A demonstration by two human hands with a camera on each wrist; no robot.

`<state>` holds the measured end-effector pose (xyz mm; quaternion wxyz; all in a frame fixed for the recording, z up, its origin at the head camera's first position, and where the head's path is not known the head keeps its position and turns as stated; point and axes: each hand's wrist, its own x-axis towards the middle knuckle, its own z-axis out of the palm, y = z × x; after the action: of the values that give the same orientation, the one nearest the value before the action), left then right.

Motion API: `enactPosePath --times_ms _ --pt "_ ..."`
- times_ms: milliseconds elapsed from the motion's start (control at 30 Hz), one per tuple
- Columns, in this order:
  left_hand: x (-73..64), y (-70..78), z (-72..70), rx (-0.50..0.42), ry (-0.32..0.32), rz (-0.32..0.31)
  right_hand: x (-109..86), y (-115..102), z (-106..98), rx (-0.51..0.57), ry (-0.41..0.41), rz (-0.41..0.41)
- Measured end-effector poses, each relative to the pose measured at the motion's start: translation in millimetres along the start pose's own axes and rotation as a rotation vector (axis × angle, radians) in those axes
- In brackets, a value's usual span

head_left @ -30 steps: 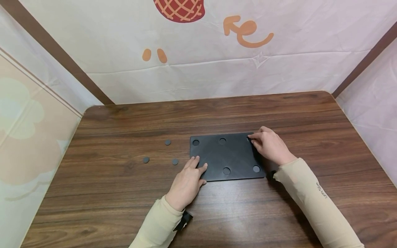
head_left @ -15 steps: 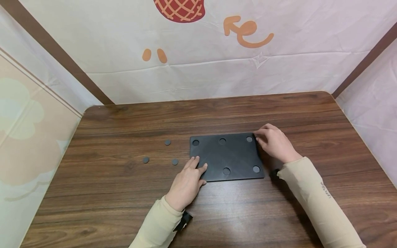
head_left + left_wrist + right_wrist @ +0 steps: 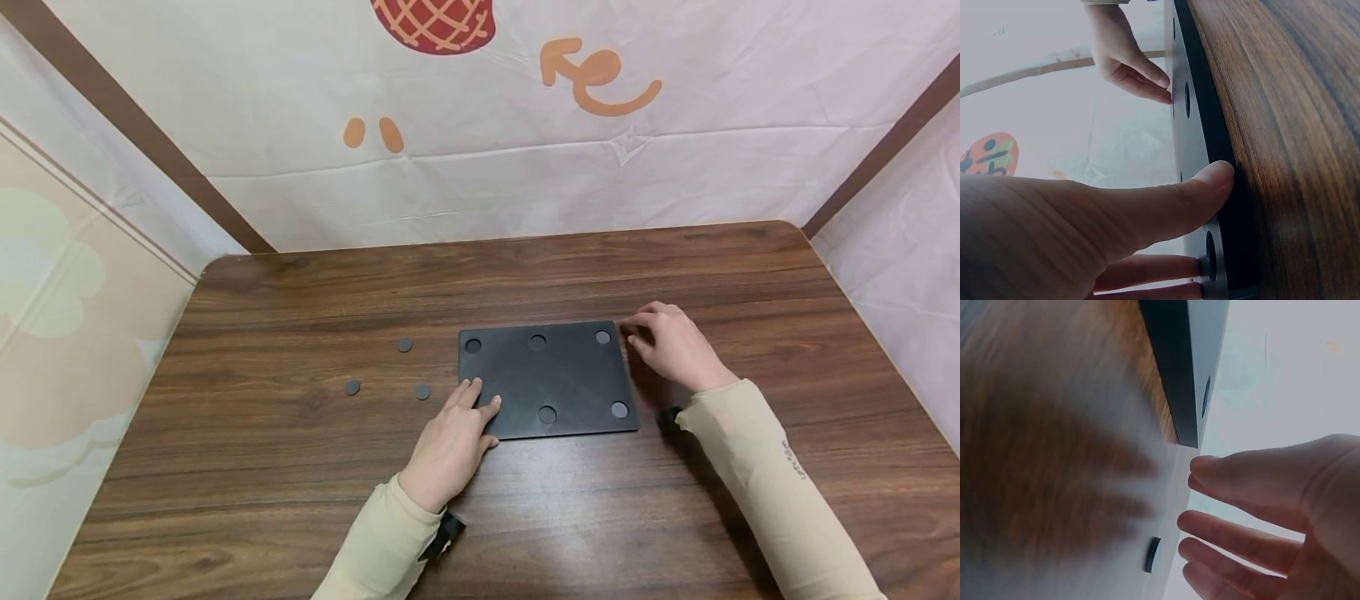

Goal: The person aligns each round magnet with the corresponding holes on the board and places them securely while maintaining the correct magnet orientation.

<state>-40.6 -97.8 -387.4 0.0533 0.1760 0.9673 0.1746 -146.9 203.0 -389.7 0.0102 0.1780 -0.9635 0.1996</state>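
Observation:
A black rectangular board [image 3: 555, 375] with round recesses lies on the table. Grey discs fill the far right recess [image 3: 603, 337] and the near right recess [image 3: 619, 409]. The far left, far middle and near middle recesses look unfilled. My left hand [image 3: 444, 450] rests on the board's near left corner, its thumb [image 3: 1210, 178] against the front edge. My right hand [image 3: 675, 346] hovers just off the far right corner, fingers loosely bent and holding nothing. Below it, in the right wrist view, a small dark flat piece [image 3: 1152, 555] lies beyond the board; the head view hides it.
Three small grey discs lie left of the board: a far disc [image 3: 405, 344], a left disc [image 3: 352, 387] and a near disc [image 3: 423, 392]. The wooden table [image 3: 262, 450] ends at the back against a printed white cloth [image 3: 480, 183].
My right hand has let go of the disc at the far right recess, which now shows seated, and has moved right off the board. My left hand has stayed in place.

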Motion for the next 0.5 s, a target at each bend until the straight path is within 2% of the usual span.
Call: enactPosePath --times_ms 267,500 --pt "-0.1 0.4 -1.2 0.003 0.001 -0.001 0.9 3.8 -2.8 0.003 -0.021 0.037" --pt "0.9 0.6 -1.6 0.009 0.001 -0.002 2.9 9.1 -3.8 -0.009 -0.017 0.03"
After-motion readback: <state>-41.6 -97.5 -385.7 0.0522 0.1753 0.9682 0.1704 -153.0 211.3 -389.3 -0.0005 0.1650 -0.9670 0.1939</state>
